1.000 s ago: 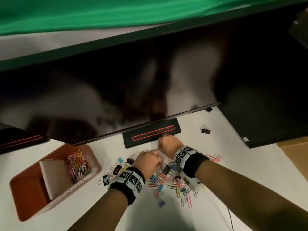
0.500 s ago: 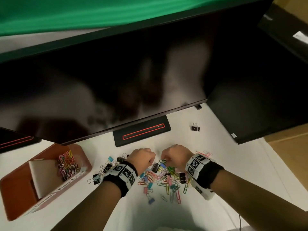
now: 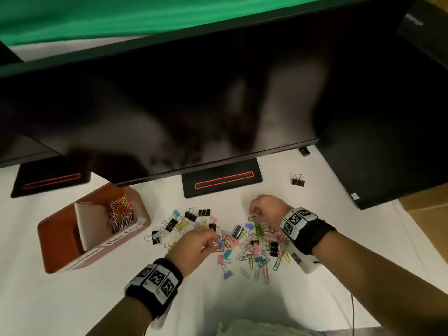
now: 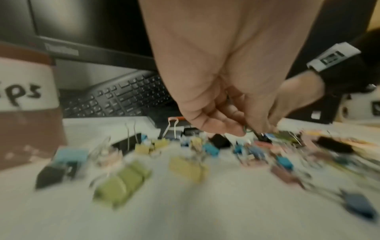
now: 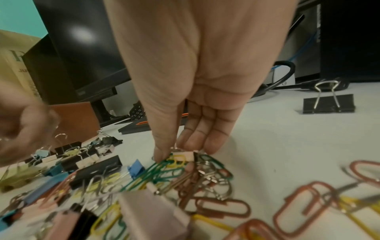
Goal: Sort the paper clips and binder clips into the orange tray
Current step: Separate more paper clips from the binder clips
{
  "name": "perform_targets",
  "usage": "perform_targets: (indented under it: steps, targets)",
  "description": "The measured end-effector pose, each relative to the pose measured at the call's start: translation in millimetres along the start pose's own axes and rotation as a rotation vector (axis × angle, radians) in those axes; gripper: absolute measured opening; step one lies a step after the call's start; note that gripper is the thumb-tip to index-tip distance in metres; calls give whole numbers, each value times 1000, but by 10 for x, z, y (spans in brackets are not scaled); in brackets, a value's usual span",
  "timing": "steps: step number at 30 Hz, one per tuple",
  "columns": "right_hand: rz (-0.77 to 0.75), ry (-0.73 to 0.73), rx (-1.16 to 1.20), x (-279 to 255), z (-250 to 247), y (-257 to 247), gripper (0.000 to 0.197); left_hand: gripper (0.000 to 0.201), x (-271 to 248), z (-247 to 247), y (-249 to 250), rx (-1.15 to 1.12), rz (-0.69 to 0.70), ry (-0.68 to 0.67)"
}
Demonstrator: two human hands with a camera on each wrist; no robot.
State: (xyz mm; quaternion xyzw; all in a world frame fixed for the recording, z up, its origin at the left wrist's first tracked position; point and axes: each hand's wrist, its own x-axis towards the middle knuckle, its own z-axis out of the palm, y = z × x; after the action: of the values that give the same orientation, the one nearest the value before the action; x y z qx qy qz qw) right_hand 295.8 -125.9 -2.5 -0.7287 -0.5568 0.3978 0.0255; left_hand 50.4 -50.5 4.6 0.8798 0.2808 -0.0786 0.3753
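Observation:
The orange tray (image 3: 60, 241) stands at the left, with coloured paper clips (image 3: 120, 214) in its right compartment. A mixed pile of paper clips and binder clips (image 3: 244, 246) lies on the white table between my hands. My left hand (image 3: 214, 241) hovers over the pile's left part with curled fingers. In the blurred left wrist view, the left hand (image 4: 248, 129) pinches a thin green paper clip. My right hand (image 3: 253, 213) reaches down at the pile's far right edge. There the right hand (image 5: 179, 152) pinches a tangle of green and yellow paper clips (image 5: 164, 165) between thumb and fingertips.
A lone black binder clip (image 3: 298, 181) stands apart at the far right. Dark monitors (image 3: 194, 93) overhang the table's back, and a black stand (image 3: 221, 181) sits just behind the pile. A keyboard (image 4: 123, 99) lies under the monitor. A cardboard box (image 3: 431, 214) is at the right.
Both hands were close together as fists at the pile's far edge. The left hand has drawn back toward me over the pile's left part. The right hand now sits at the far right.

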Motion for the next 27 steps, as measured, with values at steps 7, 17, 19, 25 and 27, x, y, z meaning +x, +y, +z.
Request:
perform_targets:
  steps: [7, 17, 19, 25, 27]
  targets:
    - [53, -36, -6, -8, 33, -45, 40, 24, -73, 446, -90, -52, -206, 141]
    - [120, -22, 10, 4, -1, -73, 20, 10, 46, 373, -54, 39, -200, 163]
    - [119, -18, 24, -2, -3, -60, 17, 11, 40, 356, -56, 22, -196, 168]
    - [54, -1, 90, -39, -12, 29, 12, 9, -3, 315, -128, -106, -226, 206]
    - [47, 31, 123, -53, -10, 72, 11, 13, -23, 283, -146, -142, -250, 237]
